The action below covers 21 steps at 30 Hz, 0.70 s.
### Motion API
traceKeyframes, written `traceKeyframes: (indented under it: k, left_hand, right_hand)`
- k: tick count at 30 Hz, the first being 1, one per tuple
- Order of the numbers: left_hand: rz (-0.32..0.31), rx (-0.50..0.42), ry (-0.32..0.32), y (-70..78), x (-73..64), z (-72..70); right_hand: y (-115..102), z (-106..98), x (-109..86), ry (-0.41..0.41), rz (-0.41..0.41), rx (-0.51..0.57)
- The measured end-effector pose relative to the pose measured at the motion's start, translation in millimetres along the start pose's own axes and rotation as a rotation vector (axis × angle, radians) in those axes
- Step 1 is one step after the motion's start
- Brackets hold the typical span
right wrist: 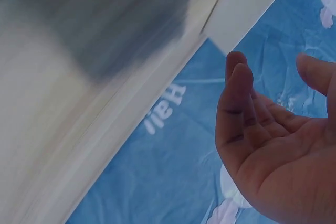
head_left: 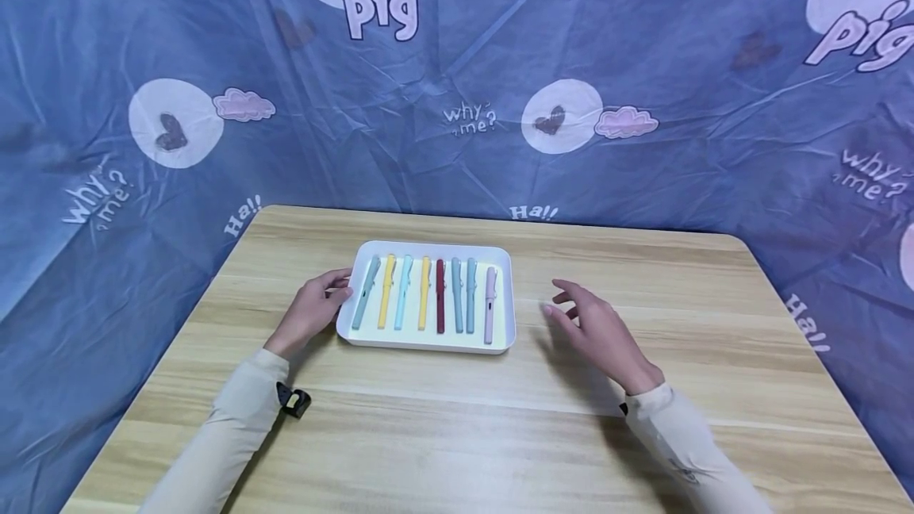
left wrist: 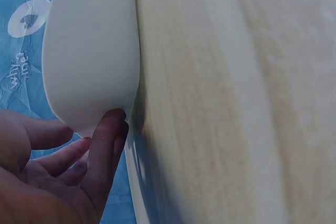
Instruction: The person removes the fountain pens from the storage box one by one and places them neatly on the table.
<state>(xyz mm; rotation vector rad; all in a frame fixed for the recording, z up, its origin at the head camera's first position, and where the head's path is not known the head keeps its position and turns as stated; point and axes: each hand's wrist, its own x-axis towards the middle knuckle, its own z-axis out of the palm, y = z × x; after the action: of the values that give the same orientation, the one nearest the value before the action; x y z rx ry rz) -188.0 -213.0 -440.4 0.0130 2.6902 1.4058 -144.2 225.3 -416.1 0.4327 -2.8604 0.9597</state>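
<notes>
left hand (head_left: 309,312) holding tray (head_left: 428,343), pens (head_left: 439,304) inside

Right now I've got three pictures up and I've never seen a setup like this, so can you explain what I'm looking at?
There's no machine doing the work here, just a person's bare hands. The wide picture comes from a camera worn on the head, looking forward and down. The other two come from cameras on the wrists, each looking at its own hand. On the wooden table sits a white tray, with eight pens lying side by side in it: yellow, dark red, lilac and bluish ones. The left hand holds the tray's left edge. The right hand is off to the tray's right, not touching it, and holds nothing. Behind the table hangs a blue printed cloth.
</notes>
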Motion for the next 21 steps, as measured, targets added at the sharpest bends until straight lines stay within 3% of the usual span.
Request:
traceKeyframes:
  k: [21]
  left_hand:
    - [-0.03,-0.045,-0.015,-0.4,-0.5,-0.2]
  right_hand:
    - [-44.2,30.9,28.9,0.044,-0.022,0.029]
